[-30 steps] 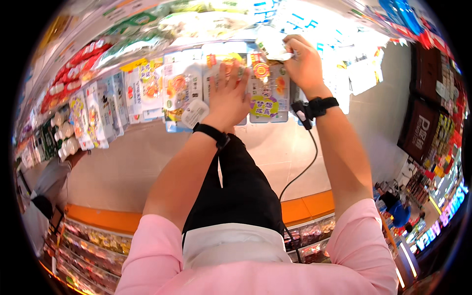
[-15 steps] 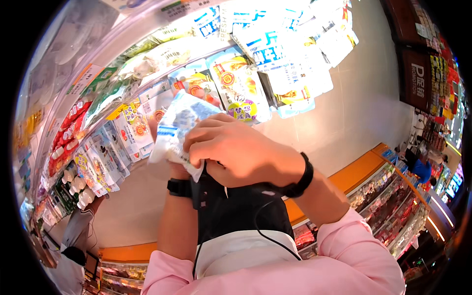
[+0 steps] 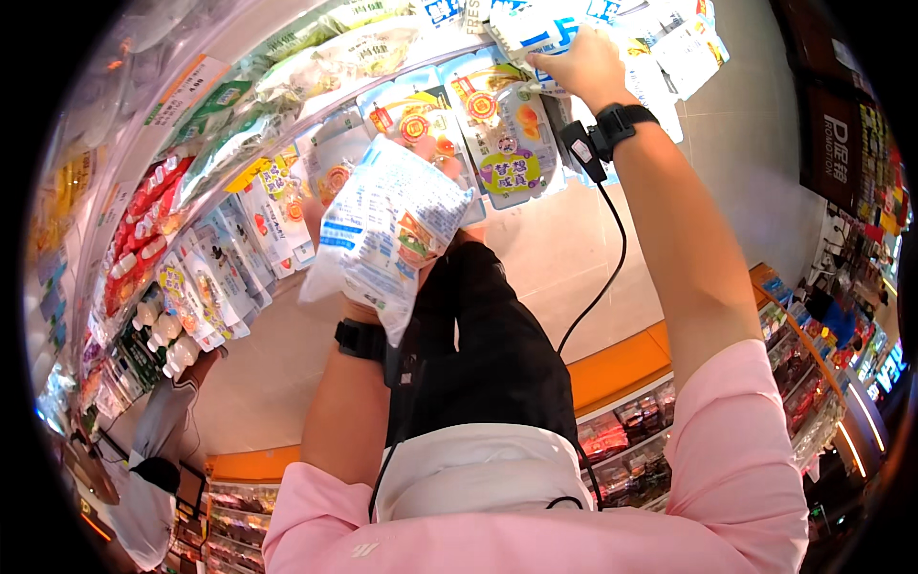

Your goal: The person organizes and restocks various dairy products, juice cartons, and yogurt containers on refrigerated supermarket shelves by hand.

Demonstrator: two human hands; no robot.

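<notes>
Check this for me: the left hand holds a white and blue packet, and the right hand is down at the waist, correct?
Not quite. The left hand does hold the white and blue packet, but the right hand is not at the waist: the head view shows it raised to the hanging packets on the shelf.

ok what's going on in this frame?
A person in a pink top stands at a shop display of hanging snack packets. The left hand holds a white and blue printed packet up near chest height. The right hand is raised to the upper row and grips another white and blue packet hanging there. Both wrists carry black bands, and a cable runs down from the right one.
</notes>
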